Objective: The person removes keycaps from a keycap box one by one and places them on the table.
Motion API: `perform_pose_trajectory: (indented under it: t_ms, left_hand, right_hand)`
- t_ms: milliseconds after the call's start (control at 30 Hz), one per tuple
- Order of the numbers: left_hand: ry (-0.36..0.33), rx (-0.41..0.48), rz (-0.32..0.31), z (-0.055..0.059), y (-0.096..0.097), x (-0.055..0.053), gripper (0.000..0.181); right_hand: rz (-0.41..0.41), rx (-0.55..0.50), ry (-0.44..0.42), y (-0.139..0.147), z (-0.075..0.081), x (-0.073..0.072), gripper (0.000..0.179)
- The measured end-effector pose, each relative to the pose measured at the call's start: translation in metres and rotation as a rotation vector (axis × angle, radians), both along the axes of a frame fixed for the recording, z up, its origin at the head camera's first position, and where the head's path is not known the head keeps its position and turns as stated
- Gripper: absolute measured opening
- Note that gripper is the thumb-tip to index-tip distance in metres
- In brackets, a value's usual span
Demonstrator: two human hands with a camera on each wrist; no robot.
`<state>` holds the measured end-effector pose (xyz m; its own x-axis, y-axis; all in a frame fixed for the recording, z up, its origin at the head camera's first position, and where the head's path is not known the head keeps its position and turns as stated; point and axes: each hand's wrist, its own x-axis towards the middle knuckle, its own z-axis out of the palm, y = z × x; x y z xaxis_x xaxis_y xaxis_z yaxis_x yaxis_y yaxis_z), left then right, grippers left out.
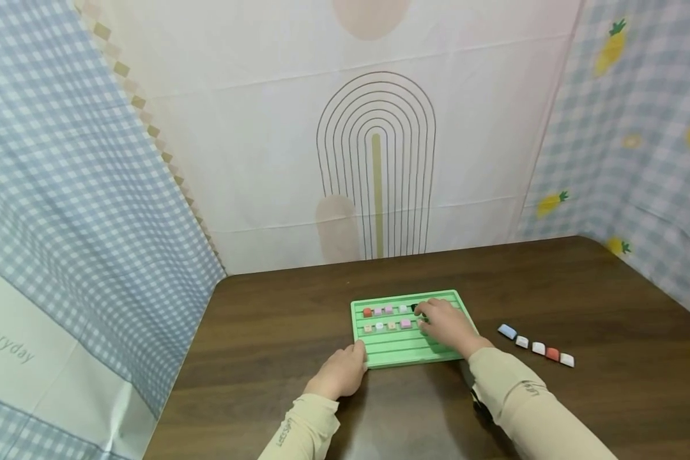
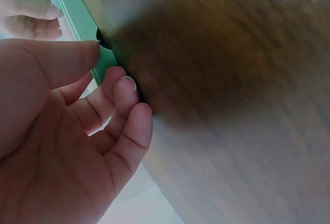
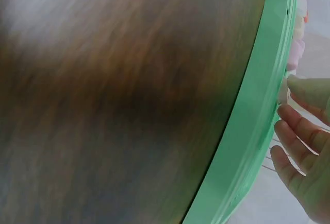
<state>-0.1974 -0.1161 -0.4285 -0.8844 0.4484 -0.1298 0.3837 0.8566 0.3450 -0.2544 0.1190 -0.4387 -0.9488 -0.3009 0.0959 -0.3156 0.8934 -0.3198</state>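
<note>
A light green ridged tray (image 1: pixel 399 355) lies on the table and bears two rows of small keycaps (image 1: pixel 406 324) in pink, white, cream, red and black. At its front left corner my left hand (image 1: pixel 339 370) grips the rim, thumb on the side and fingers curled beneath, as the left wrist view shows. My right hand (image 1: pixel 445 324) reaches over the tray's right half. In the right wrist view its thumb and index finger close around a pale keycap (image 3: pixel 283 91) at the end of the front row, beside a pink one. The palm hides the tray's right part in the head view.
To the right of the tray, a slanting line of loose keycaps (image 1: pixel 538 348) in blue, white and red lies on the dark wooden table (image 1: pixel 276 319). Behind the table hangs a patterned cloth (image 1: pixel 264 160), with checked curtains on both sides.
</note>
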Motion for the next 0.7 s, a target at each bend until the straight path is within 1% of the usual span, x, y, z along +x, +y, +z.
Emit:
perform_pose_trajectory:
  t_ms: [233, 500, 600, 700]
  left_hand:
    - [0.017, 0.007, -0.007, -0.0006, -0.0015, -0.0005, 0.009]
    - [0.022, 0.003, -0.023, -0.0009, -0.0007, -0.0012, 0.009]
    - [0.028, 0.003, -0.026, -0.0016, -0.0015, -0.0011, 0.010]
    - [0.028, 0.006, -0.033, -0.0021, -0.0024, -0.0015, 0.009]
  right_hand:
    - [-0.027, 0.042, 0.018, -0.0066, 0.0004, -0.0013, 0.013]
    - [-0.009, 0.061, 0.067, -0.0051, -0.0018, -0.0006, 0.011]
    - [-0.004, 0.052, 0.088, -0.0041, -0.0014, 0.0000, 0.012]
    - [-0.005, 0.030, 0.112, 0.0001, 0.0027, 0.0009, 0.013]
